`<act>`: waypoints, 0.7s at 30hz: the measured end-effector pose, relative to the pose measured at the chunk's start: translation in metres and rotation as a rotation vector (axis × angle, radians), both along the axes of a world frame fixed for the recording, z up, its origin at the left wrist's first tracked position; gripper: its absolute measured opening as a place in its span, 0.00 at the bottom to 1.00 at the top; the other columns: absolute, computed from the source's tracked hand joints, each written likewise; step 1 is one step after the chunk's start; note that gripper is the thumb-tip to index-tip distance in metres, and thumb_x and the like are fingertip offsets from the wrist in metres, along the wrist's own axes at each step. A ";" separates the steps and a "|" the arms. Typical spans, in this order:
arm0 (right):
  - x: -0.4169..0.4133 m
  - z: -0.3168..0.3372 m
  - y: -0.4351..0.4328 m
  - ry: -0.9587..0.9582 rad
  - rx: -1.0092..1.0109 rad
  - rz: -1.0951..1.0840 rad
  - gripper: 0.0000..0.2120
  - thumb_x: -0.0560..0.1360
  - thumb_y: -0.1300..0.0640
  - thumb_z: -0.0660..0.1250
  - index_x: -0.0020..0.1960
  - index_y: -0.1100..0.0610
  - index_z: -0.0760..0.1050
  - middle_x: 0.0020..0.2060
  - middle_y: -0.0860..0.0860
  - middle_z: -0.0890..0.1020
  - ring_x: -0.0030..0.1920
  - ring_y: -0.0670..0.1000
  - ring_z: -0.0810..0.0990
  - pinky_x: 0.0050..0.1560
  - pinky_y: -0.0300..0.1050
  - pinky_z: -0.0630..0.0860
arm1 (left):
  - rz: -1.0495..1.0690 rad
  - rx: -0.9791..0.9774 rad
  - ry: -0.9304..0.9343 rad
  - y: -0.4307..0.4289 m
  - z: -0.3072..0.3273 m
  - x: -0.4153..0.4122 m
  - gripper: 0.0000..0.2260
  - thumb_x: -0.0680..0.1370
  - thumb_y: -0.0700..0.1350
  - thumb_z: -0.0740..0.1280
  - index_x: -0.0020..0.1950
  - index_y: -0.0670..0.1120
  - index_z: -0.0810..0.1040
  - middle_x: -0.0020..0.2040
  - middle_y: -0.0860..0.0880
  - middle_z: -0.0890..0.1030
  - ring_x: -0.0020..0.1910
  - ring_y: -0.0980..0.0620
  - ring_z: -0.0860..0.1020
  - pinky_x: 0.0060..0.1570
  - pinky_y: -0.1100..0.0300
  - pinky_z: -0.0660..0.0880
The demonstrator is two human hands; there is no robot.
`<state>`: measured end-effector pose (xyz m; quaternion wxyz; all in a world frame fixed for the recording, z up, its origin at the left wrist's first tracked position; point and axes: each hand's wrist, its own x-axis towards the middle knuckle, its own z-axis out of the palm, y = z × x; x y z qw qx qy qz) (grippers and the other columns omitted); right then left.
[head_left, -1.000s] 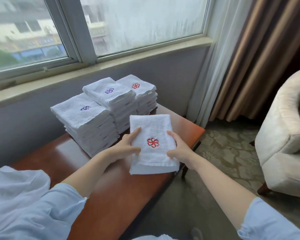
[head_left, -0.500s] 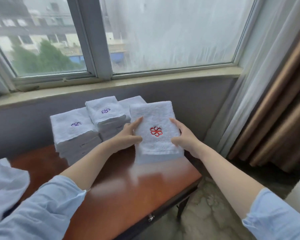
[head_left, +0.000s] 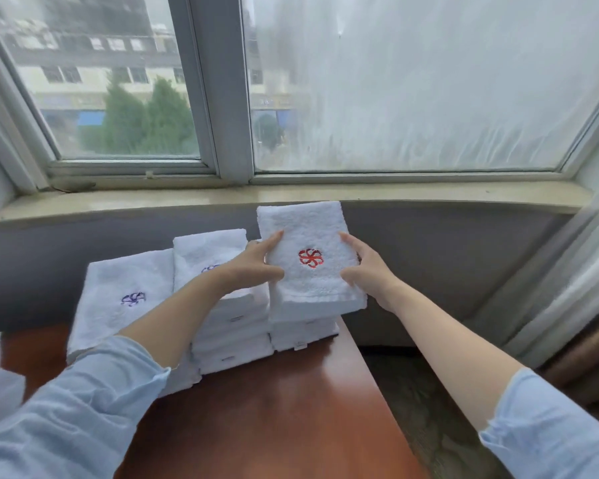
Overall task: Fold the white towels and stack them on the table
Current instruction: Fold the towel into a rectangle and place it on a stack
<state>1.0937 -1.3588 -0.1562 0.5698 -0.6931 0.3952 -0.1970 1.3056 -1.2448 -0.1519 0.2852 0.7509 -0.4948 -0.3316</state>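
Your left hand and right hand grasp the folded towel by its two long sides, thumbs on top. The towel lies over the top of the right-hand stack, at the far end of the table below the window sill. Its upper face carries a red embroidered pinwheel emblem with no lettering. The middle stack and the left stack each show a purple emblem. The small tags on the folded edges are too small to read.

view: head | faces forward and slightly down | near the table | window sill straight ahead
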 end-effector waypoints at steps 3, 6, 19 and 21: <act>0.021 -0.004 -0.030 0.033 -0.001 0.023 0.41 0.70 0.72 0.61 0.79 0.48 0.59 0.55 0.41 0.75 0.49 0.44 0.81 0.38 0.37 0.80 | 0.038 0.054 -0.006 -0.022 0.000 0.016 0.45 0.64 0.50 0.63 0.80 0.62 0.51 0.70 0.46 0.61 0.62 0.49 0.72 0.68 0.56 0.67; 0.038 -0.012 -0.052 0.059 0.024 0.055 0.41 0.70 0.72 0.61 0.78 0.48 0.59 0.55 0.42 0.75 0.49 0.45 0.81 0.40 0.38 0.81 | 0.081 0.112 -0.023 -0.038 -0.005 0.027 0.45 0.63 0.51 0.63 0.79 0.63 0.50 0.70 0.45 0.60 0.60 0.49 0.72 0.64 0.58 0.67; 0.070 -0.060 -0.095 0.138 0.094 0.187 0.40 0.70 0.71 0.61 0.79 0.50 0.59 0.53 0.39 0.74 0.45 0.44 0.81 0.49 0.45 0.82 | 0.252 0.362 -0.278 -0.074 -0.039 0.030 0.39 0.74 0.46 0.63 0.80 0.61 0.47 0.79 0.43 0.52 0.70 0.39 0.66 0.65 0.53 0.68; 0.073 -0.069 -0.097 0.149 0.088 0.193 0.40 0.70 0.70 0.61 0.79 0.50 0.58 0.53 0.38 0.74 0.44 0.44 0.81 0.51 0.47 0.81 | 0.233 0.421 -0.472 -0.076 -0.043 0.025 0.36 0.75 0.47 0.63 0.80 0.56 0.50 0.76 0.44 0.57 0.67 0.39 0.68 0.64 0.53 0.66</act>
